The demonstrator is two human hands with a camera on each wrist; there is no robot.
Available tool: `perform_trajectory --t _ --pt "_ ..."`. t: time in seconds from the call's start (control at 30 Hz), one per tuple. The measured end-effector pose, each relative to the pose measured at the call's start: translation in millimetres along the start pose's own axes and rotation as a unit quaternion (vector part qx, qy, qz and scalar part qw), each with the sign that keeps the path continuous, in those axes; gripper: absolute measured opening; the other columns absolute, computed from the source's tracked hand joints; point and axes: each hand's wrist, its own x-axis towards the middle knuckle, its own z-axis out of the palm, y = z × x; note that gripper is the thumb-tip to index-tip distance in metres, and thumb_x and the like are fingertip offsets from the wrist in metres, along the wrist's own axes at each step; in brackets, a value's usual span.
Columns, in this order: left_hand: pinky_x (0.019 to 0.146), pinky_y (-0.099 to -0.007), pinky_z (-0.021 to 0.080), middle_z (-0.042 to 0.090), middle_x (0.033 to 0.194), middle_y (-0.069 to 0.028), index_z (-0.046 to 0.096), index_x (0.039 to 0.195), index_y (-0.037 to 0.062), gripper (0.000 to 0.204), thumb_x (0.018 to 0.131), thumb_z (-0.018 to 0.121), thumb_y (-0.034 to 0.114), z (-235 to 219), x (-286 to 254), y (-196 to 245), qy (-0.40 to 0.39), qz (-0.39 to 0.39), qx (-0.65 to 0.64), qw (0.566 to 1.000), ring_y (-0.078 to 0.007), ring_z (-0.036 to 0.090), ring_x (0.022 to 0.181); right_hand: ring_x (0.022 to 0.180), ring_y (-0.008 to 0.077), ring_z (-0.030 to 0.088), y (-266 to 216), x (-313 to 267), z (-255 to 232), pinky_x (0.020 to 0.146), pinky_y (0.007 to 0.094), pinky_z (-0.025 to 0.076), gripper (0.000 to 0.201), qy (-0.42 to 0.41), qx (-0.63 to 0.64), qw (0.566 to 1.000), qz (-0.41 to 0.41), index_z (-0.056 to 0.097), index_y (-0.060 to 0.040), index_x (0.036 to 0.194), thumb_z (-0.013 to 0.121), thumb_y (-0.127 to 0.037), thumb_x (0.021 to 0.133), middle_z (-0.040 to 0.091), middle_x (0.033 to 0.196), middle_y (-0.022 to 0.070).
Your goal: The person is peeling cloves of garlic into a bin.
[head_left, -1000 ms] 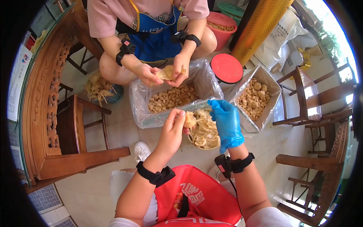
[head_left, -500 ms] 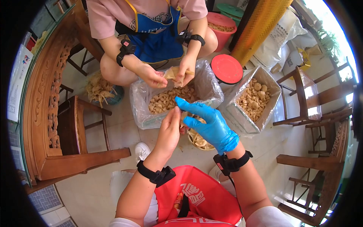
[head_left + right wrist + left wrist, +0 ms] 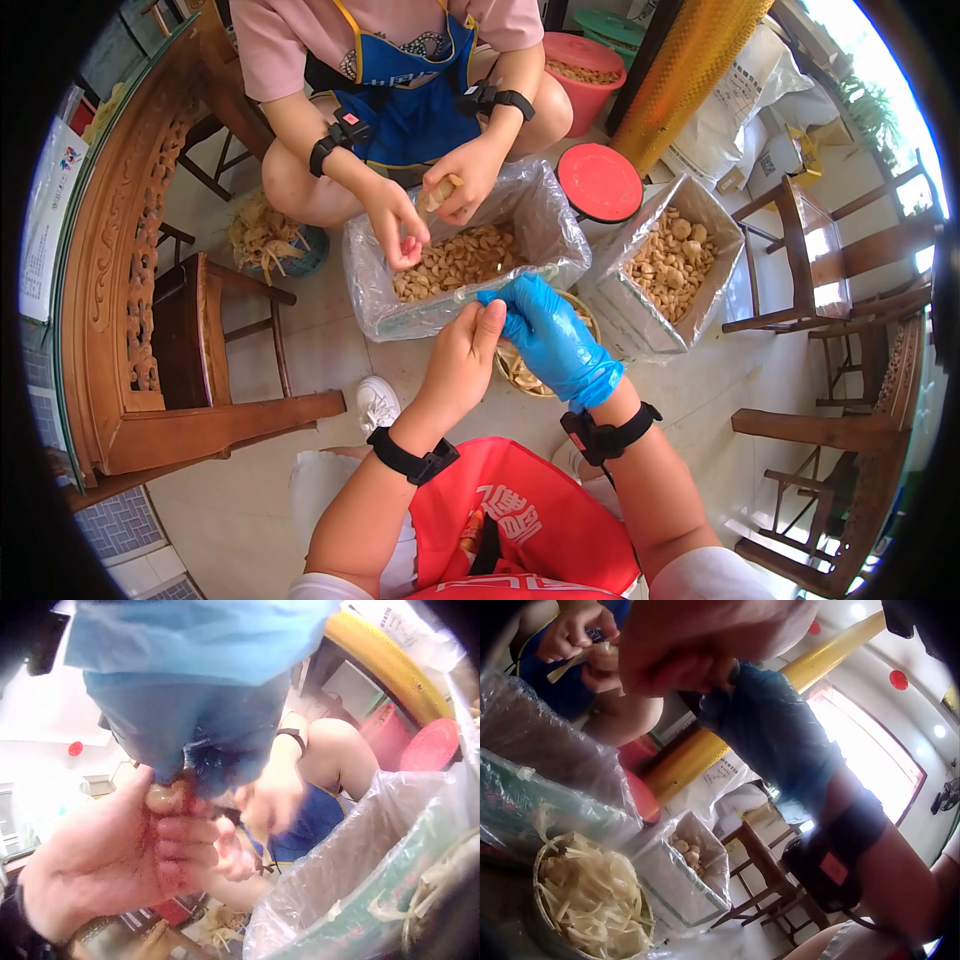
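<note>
My bare left hand (image 3: 455, 365) grips a small, pale, garlic-like bulb (image 3: 165, 797), which shows glossy between thumb and fingers in the right wrist view. My right hand (image 3: 560, 345), in a blue glove, meets it there, its curled fingertips pinching at the bulb. Both hands hide most of the bulb in the head view. Below them stands a round bucket (image 3: 538, 900) filled with papery peelings (image 3: 592, 896). Just beyond lies a plastic-lined box (image 3: 375, 315) holding many pale pieces (image 3: 460, 262).
Opposite me, a person in a blue apron (image 3: 410, 110) handles a pale piece (image 3: 437, 192) over the lined box. A second lined box (image 3: 640, 315) of bulbs stands right, beside a red round lid (image 3: 600, 180). Wooden furniture (image 3: 215, 430) flanks the left; chairs (image 3: 800, 260) stand right.
My gloved right hand has moved left from apart to meet my left hand at the bulb, its extended fingers now curled in. The other person's hands have shifted and separated slightly.
</note>
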Motion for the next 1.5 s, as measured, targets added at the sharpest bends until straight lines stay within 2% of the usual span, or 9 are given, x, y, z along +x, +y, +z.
perform_trajectory --t 0.33,0.5,0.67,0.77,0.9,1.07,1.33,1.4,1.5 --pt "0.057 -0.0359 0.041 0.053 0.065 -0.0147 0.051 0.084 -0.0003 0.043 0.098 0.042 0.039 0.1 0.6 25.2 0.004 0.025 0.029 0.999 -0.0269 0.051 0.058 0.081 0.0241 0.059 1.8 -5.0 18.5 0.072 0.0357 0.05 0.014 0.098 0.076 0.992 0.028 0.05 0.0003 0.095 0.053 -0.013 0.093 0.059 0.089 0.0133" --pt "0.054 -0.0313 0.037 0.051 0.062 -0.0072 0.051 0.087 0.001 0.031 0.098 0.044 0.029 -2.0 1.4 23.7 -0.02 0.001 -0.045 0.999 -0.0136 0.044 0.055 0.076 0.0118 0.054 19.2 -6.8 1.4 0.063 0.0284 0.046 0.023 0.208 0.351 0.879 0.246 0.051 -0.0013 0.089 0.046 -0.022 0.097 0.063 0.092 0.0074" --pt "0.058 -0.0216 0.037 0.05 0.072 0.0016 0.052 0.093 0.0041 0.022 0.098 0.045 0.025 -12.0 -1.1 16.4 -0.02 -0.062 -0.035 0.997 -0.0059 0.043 0.064 0.077 0.0113 0.056 44.5 -2.3 -24.1 0.07 0.0267 0.047 0.035 0.139 0.106 0.906 0.386 0.056 0.0064 0.11 0.054 -0.024 0.094 0.065 0.105 0.0095" --pt "0.058 -0.0201 0.04 0.057 0.076 -0.0002 0.051 0.099 0.0054 0.017 0.097 0.049 0.022 -10.2 0.5 8.1 -0.023 -0.07 -0.052 0.996 -0.005 0.049 0.066 0.087 0.0134 0.058 24.7 5.5 -8.9 0.081 0.0282 0.048 0.039 0.214 0.273 0.906 0.244 0.053 0.0061 0.122 0.056 -0.02 0.093 0.061 0.114 0.0087" --pt "0.059 -0.0198 0.042 0.059 0.08 -0.0019 0.048 0.105 0.0053 0.017 0.095 0.052 0.019 -7.6 1.5 5.6 -0.004 -0.041 -0.065 0.997 -0.0056 0.051 0.067 0.096 0.0144 0.056 26.2 8.0 3.8 0.089 0.0283 0.044 0.041 0.188 0.162 0.958 0.146 0.05 0.0019 0.128 0.055 -0.021 0.094 0.059 0.119 0.0082" --pt "0.062 -0.022 0.044 0.059 0.082 -0.0036 0.048 0.103 0.0032 0.017 0.095 0.053 0.017 -7.9 3.6 -0.5 0.026 -0.021 -0.086 0.996 -0.0074 0.053 0.071 0.069 0.0109 0.052 -9.4 10.1 1.7 0.066 0.0277 0.045 0.032 0.055 0.143 0.967 0.205 0.063 0.0029 0.092 0.061 -0.029 0.09 0.061 0.073 0.007" --pt "0.059 -0.0253 0.044 0.058 0.077 -0.0048 0.054 0.103 0.0019 0.019 0.096 0.052 0.02 -5.6 5.7 14.5 0.034 -0.016 -0.151 0.988 -0.009 0.054 0.066 0.062 0.0227 0.048 9.9 4.8 10.0 0.061 0.0337 0.044 0.03 0.099 0.048 0.983 0.145 0.059 0.0007 0.084 0.058 -0.029 0.091 0.059 0.071 0.0144" --pt "0.059 -0.033 0.046 0.061 0.078 -0.0135 0.053 0.103 0.0035 0.021 0.098 0.046 0.023 -3.9 -2.8 19.5 0.038 -0.06 -0.026 0.997 -0.0218 0.061 0.067 0.07 0.0418 0.054 -6.4 -5.3 11.0 0.064 0.0425 0.045 0.041 0.032 -0.06 0.988 0.139 0.06 -0.0001 0.084 0.05 -0.039 0.093 0.059 0.077 0.0235" --pt "0.066 -0.0462 0.046 0.061 0.085 -0.0244 0.05 0.1 0.0046 0.022 0.1 0.039 0.024 10.5 -14.6 13.3 0.104 0.057 0.115 0.986 -0.0434 0.059 0.083 0.082 0.045 0.057 -3.6 -22.2 23.0 0.066 0.0475 0.045 0.041 0.039 -0.088 0.987 0.131 0.061 -0.0019 0.089 0.045 -0.04 0.094 0.058 0.085 0.0273"
